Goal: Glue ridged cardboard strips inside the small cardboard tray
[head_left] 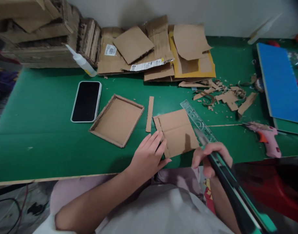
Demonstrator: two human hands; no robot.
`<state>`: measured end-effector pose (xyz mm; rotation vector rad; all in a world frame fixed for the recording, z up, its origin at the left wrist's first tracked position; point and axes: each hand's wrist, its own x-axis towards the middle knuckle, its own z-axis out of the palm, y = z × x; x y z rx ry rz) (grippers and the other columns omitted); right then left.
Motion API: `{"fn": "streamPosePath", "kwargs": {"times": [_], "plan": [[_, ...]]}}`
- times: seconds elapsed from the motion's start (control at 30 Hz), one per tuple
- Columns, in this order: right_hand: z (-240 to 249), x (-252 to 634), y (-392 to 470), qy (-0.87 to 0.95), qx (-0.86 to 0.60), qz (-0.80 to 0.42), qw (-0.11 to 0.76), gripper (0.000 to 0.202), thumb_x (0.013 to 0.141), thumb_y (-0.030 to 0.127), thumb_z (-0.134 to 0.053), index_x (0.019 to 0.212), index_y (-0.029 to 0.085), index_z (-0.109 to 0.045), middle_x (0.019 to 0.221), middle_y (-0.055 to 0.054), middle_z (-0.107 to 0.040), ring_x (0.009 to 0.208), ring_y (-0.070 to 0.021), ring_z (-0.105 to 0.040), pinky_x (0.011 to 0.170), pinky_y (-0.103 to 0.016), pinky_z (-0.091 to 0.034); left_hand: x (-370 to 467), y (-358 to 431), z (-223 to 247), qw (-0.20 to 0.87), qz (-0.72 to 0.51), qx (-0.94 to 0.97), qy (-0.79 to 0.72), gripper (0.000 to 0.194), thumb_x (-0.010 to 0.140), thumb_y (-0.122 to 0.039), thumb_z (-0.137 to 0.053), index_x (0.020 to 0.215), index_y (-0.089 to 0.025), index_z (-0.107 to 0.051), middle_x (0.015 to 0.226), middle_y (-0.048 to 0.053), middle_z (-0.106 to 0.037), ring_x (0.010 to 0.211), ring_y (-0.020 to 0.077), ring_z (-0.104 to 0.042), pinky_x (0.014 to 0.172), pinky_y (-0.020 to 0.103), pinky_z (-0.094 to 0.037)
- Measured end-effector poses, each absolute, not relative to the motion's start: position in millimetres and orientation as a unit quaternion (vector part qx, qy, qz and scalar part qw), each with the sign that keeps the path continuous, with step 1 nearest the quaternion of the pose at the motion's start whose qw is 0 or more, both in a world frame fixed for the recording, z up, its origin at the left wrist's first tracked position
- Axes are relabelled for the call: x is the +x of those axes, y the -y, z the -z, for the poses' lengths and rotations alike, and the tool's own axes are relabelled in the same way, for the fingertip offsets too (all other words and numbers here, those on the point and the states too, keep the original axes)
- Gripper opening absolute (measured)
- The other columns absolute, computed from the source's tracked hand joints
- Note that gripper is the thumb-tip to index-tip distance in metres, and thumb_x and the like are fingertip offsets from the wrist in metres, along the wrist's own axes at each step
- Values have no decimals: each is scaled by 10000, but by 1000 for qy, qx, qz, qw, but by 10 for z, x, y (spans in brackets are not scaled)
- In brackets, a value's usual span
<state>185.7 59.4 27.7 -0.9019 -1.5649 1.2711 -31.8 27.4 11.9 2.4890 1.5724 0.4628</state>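
Note:
My left hand (149,151) rests with its fingers on the left edge of a square cardboard piece (179,133), where a narrow strip lies along that edge. The fingers are stretched out. In my right hand (213,156) is a green and black utility knife (233,182), its blade pointing up and left, over the right side of the cardboard. A clear ruler (200,122) lies just right of the piece. To its left are a loose cardboard strip (149,113) and a shallow cardboard tray (118,122) with raised edges.
A phone (86,101) and a glue bottle (83,62) are at the left. Cardboard sheets (134,45) lie behind, beside a cardboard stack (46,48). Scraps (229,99), a pink glue gun (268,138) and a blue board (282,81) occupy the right.

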Motion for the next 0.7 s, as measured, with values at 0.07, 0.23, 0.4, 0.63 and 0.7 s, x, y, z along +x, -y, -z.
{"fn": "streamPosePath", "kwargs": {"times": [0.07,0.23,0.4,0.63,0.7], "plan": [[-289,1810,-487,701,-376,-445,412,455,722,586,-575,992,228,-501,525,17,-577,411,-152,-553,423,-274,-440,-330,-287,-90,83,-161,831,-525,506,825,-478,-488,1148,-90,-528,1298,186,-484,1242,284,-417,1023,431,-364],[-246,1686,-373,786,-404,-276,378,304,772,369,-486,1046,243,-524,700,-35,-624,586,-186,-602,548,-322,-482,-368,-312,-75,107,-165,832,-519,429,821,-414,-515,1116,-103,-538,1321,178,-464,1277,279,-374,1044,443,-353],[-89,1618,-381,795,-346,-248,433,246,710,342,-588,918,220,-542,577,-7,-538,481,-161,-489,435,-301,-407,-374,-296,-70,114,-169,832,-517,453,814,-426,-527,1117,-89,-531,1336,187,-443,1287,282,-357,1052,445,-348],[-217,1559,-321,812,-407,-191,373,268,705,182,-526,966,241,-536,710,-31,-635,591,-174,-598,526,-305,-502,-374,-284,-44,127,-176,829,-514,433,808,-394,-537,1113,-86,-531,1344,192,-432,1300,284,-335,1063,450,-335],[-245,1533,-309,830,-391,-187,352,288,700,173,-525,981,237,-528,725,-26,-649,611,-176,-617,538,-305,-520,-372,-282,-38,128,-179,829,-514,433,806,-385,-532,1118,-86,-528,1353,194,-421,1303,286,-329,1062,453,-335]]}}
